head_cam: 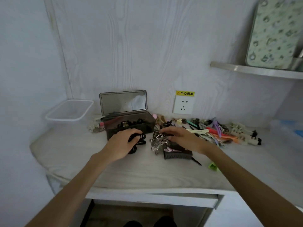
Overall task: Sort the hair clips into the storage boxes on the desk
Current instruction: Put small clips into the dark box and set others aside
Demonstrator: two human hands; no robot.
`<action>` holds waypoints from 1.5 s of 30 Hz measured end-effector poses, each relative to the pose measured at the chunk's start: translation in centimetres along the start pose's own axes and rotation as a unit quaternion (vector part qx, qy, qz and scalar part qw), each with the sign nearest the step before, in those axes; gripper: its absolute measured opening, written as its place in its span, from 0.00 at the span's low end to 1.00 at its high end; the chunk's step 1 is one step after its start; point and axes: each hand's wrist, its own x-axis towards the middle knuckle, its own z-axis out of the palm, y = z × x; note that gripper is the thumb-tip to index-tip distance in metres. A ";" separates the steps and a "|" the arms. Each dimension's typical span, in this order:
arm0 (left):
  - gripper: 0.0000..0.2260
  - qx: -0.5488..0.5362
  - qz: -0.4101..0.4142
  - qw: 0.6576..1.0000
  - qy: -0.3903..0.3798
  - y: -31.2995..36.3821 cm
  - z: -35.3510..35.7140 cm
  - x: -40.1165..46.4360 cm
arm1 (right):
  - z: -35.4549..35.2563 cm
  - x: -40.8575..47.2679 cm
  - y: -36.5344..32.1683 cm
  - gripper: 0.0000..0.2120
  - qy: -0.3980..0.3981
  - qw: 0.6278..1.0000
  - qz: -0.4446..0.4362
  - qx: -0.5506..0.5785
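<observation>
Black clips (138, 141) gripped in curled left hand (122, 145), just before open smoky box (131, 124); right hand (178, 136), fingers loosely spread, touching silver clips (158, 143) further right.

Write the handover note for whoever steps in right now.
Left hand grips black hair clips in front of the smoky lidded storage box.
Right hand reaches over the silver metal clips; grip unclear.
Done: dark clips are in that box.
Left: the colourful clip pile to the right and the clear plastic tub, whose contents are unclear.
</observation>
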 end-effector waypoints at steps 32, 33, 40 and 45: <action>0.13 0.184 0.040 0.973 -0.135 10.5 9.1 21.2 | -11.3 9.1 11.8 0.16 0.099 0.933 0.163 -0.305; 0.13 0.167 0.050 0.974 -0.143 10.2 8.9 21.2 | -10.9 9.2 11.7 0.15 0.111 0.931 0.161 -0.309; 0.17 0.097 0.088 0.980 -0.149 9.7 9.1 21.1 | -10.8 9.6 12.0 0.13 0.076 0.941 0.132 -0.302; 0.16 0.097 0.090 0.980 -0.148 9.5 8.8 21.3 | -11.7 9.6 12.1 0.05 0.108 0.945 0.124 -0.282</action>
